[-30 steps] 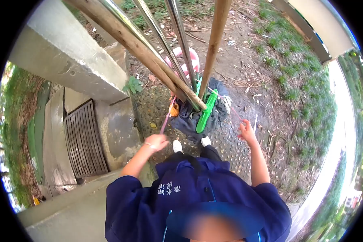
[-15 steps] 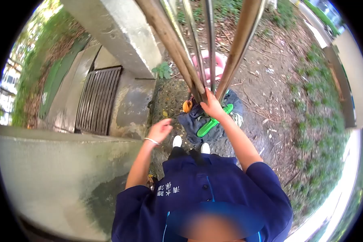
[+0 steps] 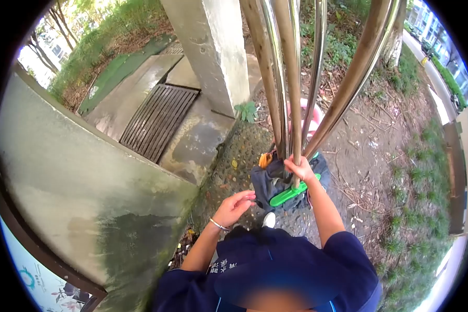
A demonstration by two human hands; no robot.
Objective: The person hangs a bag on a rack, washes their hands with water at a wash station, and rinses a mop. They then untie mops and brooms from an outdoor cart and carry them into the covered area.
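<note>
My right hand (image 3: 300,169) is closed around a wooden pole (image 3: 295,93). Below the hand, this pole runs down to a long bright green tool head (image 3: 295,191), whose exact kind I cannot make out. Other wooden and shiny metal poles (image 3: 319,62) rise around it from a dark grey bag-like bundle (image 3: 262,182) on the ground. Held in the air left of the bundle, my left hand (image 3: 235,208) is empty, its fingers loosely extended. A small orange thing (image 3: 265,160) sits at the bundle's left rim.
A pink and white object (image 3: 309,117) lies behind the poles. To the left stand a concrete pillar (image 3: 208,52), a metal drain grate (image 3: 160,122) and a low wall (image 3: 88,171). Bare soil with twigs (image 3: 359,161) and low plants (image 3: 421,182) lie to the right.
The view has shifted, so the scene sits further right and lower. My right hand now grips one wooden pole, which stands apart from the others. My left hand has come nearer the bundle.
</note>
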